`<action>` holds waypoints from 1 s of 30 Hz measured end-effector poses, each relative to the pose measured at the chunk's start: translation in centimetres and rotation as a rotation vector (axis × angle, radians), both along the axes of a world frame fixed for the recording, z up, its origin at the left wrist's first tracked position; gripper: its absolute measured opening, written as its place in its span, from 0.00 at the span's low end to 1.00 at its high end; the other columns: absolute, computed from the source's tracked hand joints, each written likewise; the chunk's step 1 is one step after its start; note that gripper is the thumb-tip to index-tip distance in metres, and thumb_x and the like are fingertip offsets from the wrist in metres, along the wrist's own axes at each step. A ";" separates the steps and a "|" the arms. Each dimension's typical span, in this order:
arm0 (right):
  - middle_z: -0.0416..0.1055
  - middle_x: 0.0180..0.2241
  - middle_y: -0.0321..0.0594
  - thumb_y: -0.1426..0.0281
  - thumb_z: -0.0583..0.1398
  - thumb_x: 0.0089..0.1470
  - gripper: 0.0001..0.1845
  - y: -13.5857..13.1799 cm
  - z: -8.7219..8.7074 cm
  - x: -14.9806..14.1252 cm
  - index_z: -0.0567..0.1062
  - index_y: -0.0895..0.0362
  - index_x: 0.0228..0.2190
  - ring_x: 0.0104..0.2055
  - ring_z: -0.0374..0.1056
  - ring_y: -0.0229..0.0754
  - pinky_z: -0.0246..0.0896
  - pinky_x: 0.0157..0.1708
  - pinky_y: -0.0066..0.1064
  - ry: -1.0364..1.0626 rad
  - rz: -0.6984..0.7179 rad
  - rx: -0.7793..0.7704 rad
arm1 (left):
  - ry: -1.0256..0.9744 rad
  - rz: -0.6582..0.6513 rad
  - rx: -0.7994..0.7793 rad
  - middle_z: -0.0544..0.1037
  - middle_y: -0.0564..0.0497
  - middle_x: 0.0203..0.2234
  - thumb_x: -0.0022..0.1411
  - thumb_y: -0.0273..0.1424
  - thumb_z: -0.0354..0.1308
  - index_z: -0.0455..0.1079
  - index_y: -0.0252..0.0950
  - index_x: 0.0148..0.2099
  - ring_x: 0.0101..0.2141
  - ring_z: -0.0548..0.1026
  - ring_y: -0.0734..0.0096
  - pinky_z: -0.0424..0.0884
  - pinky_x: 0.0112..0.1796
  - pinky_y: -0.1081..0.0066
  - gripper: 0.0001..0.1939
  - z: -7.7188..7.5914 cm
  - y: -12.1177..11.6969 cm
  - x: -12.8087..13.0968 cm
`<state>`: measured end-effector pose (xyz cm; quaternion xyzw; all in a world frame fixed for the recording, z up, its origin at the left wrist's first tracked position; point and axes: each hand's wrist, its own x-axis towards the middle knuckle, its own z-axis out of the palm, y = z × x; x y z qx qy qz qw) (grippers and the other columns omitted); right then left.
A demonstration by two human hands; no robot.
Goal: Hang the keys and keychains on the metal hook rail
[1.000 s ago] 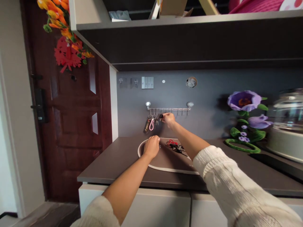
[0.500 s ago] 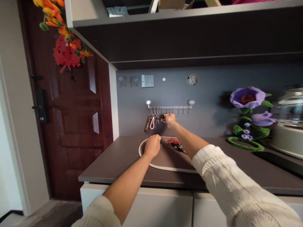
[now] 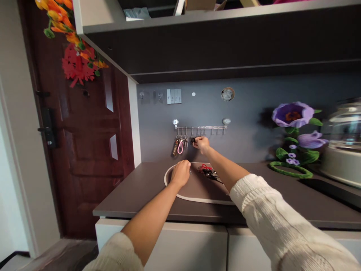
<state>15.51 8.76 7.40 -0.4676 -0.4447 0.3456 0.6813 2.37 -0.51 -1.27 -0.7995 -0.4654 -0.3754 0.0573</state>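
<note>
My right hand [image 3: 202,143] reaches up to the chrome hook rail [image 3: 200,127] on the grey wall and pinches a dark key [image 3: 193,141] that hangs there. Left of it hang a brown key strap [image 3: 175,147], a pink loop [image 3: 180,147] and more keys. My left hand [image 3: 181,172] rests with curled fingers on the oval tray [image 3: 194,198] on the counter; what it holds, if anything, is hidden. A bunch of keys with a red ring [image 3: 207,171] lies in the tray to the right of that hand.
A dark brown countertop [image 3: 135,192] runs over white cabinets. Purple knitted flowers [image 3: 293,139] stand at the right, with a glass-lidded pot [image 3: 342,145] beyond. A dark upper cabinet [image 3: 225,45] hangs overhead. A red-brown door [image 3: 84,150] with paper decorations is at the left.
Both hands have stayed almost where they were; only the view has shifted slightly. The right hand still pinches the key at the rail.
</note>
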 end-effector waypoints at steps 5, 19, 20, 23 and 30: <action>0.63 0.17 0.33 0.82 0.52 0.48 0.09 -0.9 -0.4 0.3 0.64 0.60 0.21 0.19 0.63 0.29 0.63 0.24 0.23 -0.015 0.022 -0.013 | 0.004 -0.004 0.020 0.74 0.47 0.32 0.63 0.29 0.39 0.65 0.36 0.33 0.36 0.70 0.68 0.61 0.37 0.70 0.14 -0.1 0.1 -0.1; 0.67 0.21 0.35 0.76 0.54 0.49 0.06 -5.7 -2.6 1.8 0.67 0.60 0.22 0.20 0.58 0.27 0.56 0.24 0.21 -0.163 0.136 0.028 | 0.009 -0.058 0.028 0.73 0.47 0.33 0.63 0.29 0.39 0.65 0.36 0.34 0.36 0.69 0.67 0.61 0.38 0.69 0.13 -0.1 0.1 -0.4; 0.67 0.21 0.35 0.76 0.55 0.48 0.05 -6.0 -3.0 2.0 0.68 0.60 0.22 0.20 0.58 0.28 0.56 0.24 0.22 -0.194 0.141 0.032 | 0.009 -0.059 0.023 0.73 0.47 0.33 0.63 0.29 0.40 0.65 0.36 0.34 0.37 0.69 0.67 0.61 0.38 0.69 0.13 -0.1 0.1 -0.4; 0.69 0.23 0.36 0.73 0.58 0.46 0.03 -6.7 -4.2 2.6 0.70 0.61 0.24 0.22 0.59 0.29 0.56 0.28 0.23 -0.314 0.145 0.030 | 0.009 -0.065 0.012 0.73 0.47 0.34 0.63 0.29 0.41 0.66 0.36 0.36 0.37 0.69 0.68 0.61 0.39 0.69 0.12 -0.1 0.1 -0.5; 0.70 0.23 0.36 0.68 0.59 0.44 0.08 -8.3 -6.0 5.0 0.74 0.60 0.26 0.25 0.61 0.32 0.56 0.29 0.25 -0.782 0.152 0.035 | 0.000 -0.067 -0.017 0.73 0.47 0.36 0.62 0.29 0.42 0.66 0.36 0.37 0.39 0.69 0.67 0.62 0.40 0.69 0.11 -0.1 0.2 -0.7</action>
